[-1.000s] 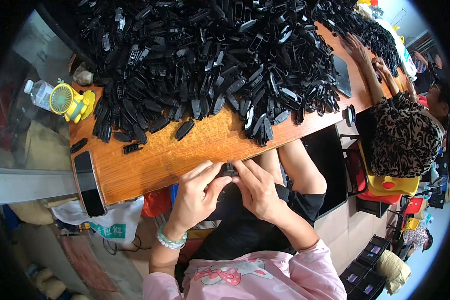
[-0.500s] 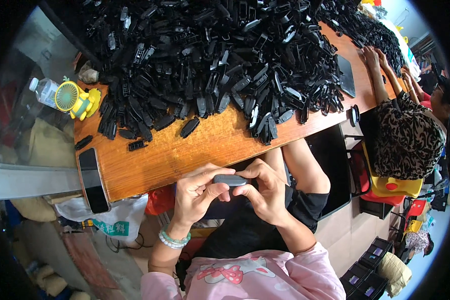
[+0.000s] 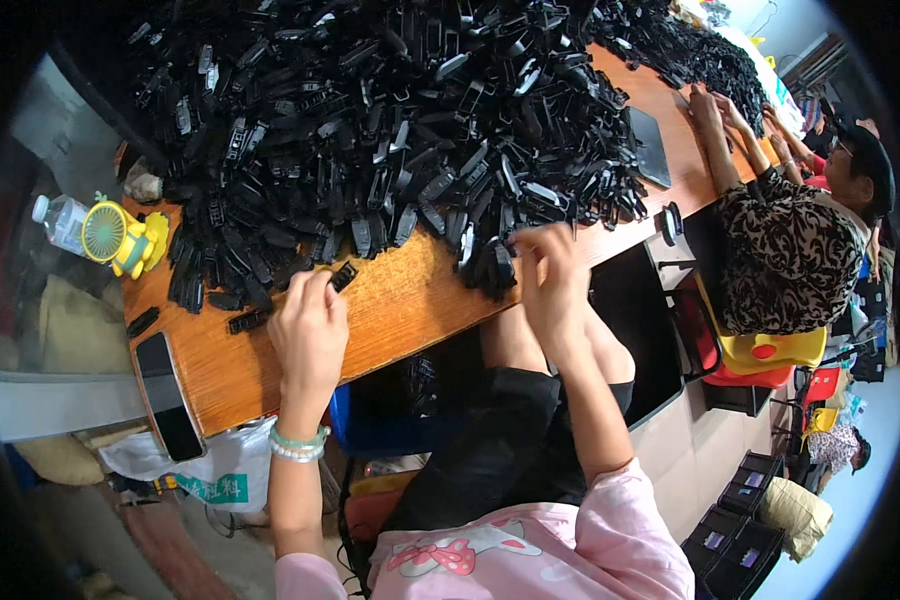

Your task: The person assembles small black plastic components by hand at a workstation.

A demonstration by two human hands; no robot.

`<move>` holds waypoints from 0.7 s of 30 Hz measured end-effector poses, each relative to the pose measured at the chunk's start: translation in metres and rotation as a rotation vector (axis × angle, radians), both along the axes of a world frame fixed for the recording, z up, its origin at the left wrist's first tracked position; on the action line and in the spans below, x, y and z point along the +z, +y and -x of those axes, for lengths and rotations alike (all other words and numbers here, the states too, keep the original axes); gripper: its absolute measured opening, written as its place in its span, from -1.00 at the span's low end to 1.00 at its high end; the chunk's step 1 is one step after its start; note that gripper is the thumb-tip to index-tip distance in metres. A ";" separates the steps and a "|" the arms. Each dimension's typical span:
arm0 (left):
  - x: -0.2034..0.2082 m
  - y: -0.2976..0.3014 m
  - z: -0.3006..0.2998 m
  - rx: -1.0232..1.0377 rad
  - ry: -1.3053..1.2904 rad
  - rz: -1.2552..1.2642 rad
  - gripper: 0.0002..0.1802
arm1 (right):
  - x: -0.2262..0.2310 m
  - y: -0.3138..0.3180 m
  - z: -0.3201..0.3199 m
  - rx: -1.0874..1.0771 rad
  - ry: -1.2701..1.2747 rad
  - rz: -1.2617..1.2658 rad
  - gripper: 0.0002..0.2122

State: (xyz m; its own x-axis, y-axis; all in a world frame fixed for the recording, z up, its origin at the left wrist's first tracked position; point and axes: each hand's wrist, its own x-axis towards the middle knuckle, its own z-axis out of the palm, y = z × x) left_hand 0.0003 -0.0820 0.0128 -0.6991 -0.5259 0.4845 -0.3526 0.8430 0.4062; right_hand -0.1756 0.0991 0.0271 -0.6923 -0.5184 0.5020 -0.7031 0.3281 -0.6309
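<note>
My left hand (image 3: 310, 325) is over the table near its front edge, with its fingers bent and closed round a small black slotted plastic part (image 3: 344, 276). Part of that piece is hidden behind the fingers. Just left of the hand lies another black slotted part (image 3: 248, 321). My right hand (image 3: 552, 280), blurred by motion, is at the table edge beside a small cluster of black plastic parts (image 3: 493, 268). Its fingertips are too smeared to show whether they hold anything. Beyond both hands rises a large heap of black plastic parts (image 3: 370, 130).
A phone (image 3: 168, 395) lies at the wooden table's (image 3: 400, 305) left edge, near a yellow-green fan (image 3: 120, 238) and a plastic bottle (image 3: 60, 222). Below the table edge is a blue bin (image 3: 370, 425) with black parts inside. A co-worker (image 3: 795, 255) sits at the right.
My hands have parted from the dark part they held together, which no longer shows between them. The left went forward-left to a loose part; the right went forward to the heap's edge.
</note>
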 end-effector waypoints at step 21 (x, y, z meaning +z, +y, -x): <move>-0.001 0.043 -0.004 -0.182 0.316 -1.292 -0.79 | -0.002 0.004 0.036 -0.052 0.153 0.014 -0.66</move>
State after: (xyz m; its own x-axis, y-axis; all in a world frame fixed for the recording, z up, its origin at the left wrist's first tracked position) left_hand 0.0046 -0.0385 0.0117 -0.7588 -0.6377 -0.1326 -0.0213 -0.1793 0.9836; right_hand -0.2112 0.1026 0.0251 -0.6330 -0.4762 0.6104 -0.7735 0.3582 -0.5228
